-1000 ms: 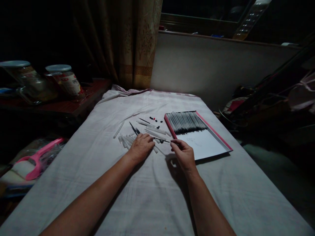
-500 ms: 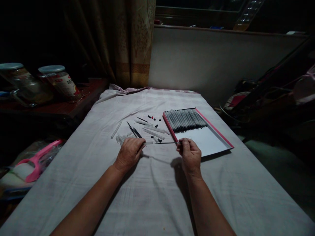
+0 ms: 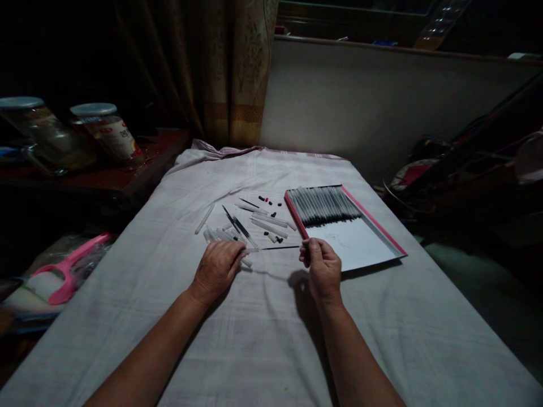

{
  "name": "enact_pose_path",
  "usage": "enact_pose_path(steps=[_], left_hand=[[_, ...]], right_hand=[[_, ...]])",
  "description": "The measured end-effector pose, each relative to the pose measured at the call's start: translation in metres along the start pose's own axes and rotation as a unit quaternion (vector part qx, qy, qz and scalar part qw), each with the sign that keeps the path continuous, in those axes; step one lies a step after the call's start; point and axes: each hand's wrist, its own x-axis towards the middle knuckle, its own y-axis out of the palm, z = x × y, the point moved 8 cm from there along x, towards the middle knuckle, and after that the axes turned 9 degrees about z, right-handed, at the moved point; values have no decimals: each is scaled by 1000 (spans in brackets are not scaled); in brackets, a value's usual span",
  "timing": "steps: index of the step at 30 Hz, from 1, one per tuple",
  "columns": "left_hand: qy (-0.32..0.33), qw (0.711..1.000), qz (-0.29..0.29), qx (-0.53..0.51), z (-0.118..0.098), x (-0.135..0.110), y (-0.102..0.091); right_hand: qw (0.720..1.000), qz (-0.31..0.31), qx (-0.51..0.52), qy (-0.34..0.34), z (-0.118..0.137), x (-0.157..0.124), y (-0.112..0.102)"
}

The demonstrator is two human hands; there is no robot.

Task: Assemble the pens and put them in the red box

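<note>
My left hand (image 3: 217,267) is closed around a translucent pen barrel (image 3: 251,250), whose end sticks out past the fingertips. A thin black pen refill (image 3: 280,247) spans the gap between the hands, lined up with that barrel. My right hand (image 3: 323,265) pinches the refill's other end; whether its left tip is inside the barrel I cannot tell. Loose clear barrels (image 3: 269,227), dark refills (image 3: 241,226) and small black caps (image 3: 279,239) lie beyond my left hand, with one red cap (image 3: 266,199) among them. A shallow red-edged box (image 3: 373,249) stands beside my right hand.
A row of pens (image 3: 324,204) fills the far part of the box. White checked cloth (image 3: 254,339) covers the table. Lidded jars (image 3: 106,133) stand on a dark red side table (image 3: 136,175) at left. A pink-handled item (image 3: 70,271) sits by the left edge.
My right hand has moved left, closer to my left hand. Less of the black refill shows between them. The view has shifted slightly.
</note>
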Motion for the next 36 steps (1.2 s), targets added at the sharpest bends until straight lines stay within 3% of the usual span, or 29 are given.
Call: enact_pose_path(steps=[4, 6, 8, 10, 12, 14, 16, 20, 23, 26, 29, 32, 34, 36], left_hand=[[21, 1000, -1, 0, -10, 1, -2], [25, 1000, 0, -11, -15, 1, -2], [23, 999, -4, -25, -18, -1, -4], [18, 999, -21, -36, -17, -4, -6], [11, 998, -45, -41, -15, -8, -10], [3, 997, -63, -47, -12, -12, -12], [-5, 996, -73, -54, -9, -15, -12], [-15, 995, -71, -65, -6, -18, -7], [-22, 995, -58, -74, -5, -18, -4], [-26, 995, -52, -78, -5, -18, -3], [-24, 996, -48, -72, -5, -18, -2], [-23, 996, -34, -75, -6, -18, 1], [-20, 996, -27, -79, -7, -17, 3], [-16, 996, -19, -82, -8, -17, 4]], right_hand=[[997, 70, -20, -2, -5, -7, 20], [988, 148, -51, 2, -11, -14, 38], [965, 247, -91, 8, -18, -23, 58], [941, 308, -137, 10, -22, -28, 68], [932, 295, -212, -14, -20, -20, 64], [916, 235, -322, -55, -13, -6, 53], [877, 190, -435, -70, -9, 8, 46], [782, 191, -593, -22, -19, 23, 48], [752, 188, -632, -9, -23, 26, 52], [776, 187, -602, -19, -23, 25, 51], [858, 195, -474, -28, -25, 17, 44], [940, 194, -281, 7, -32, 3, 36], [963, 196, -179, 44, -37, -7, 37], [968, 208, -121, 70, -38, -16, 42]])
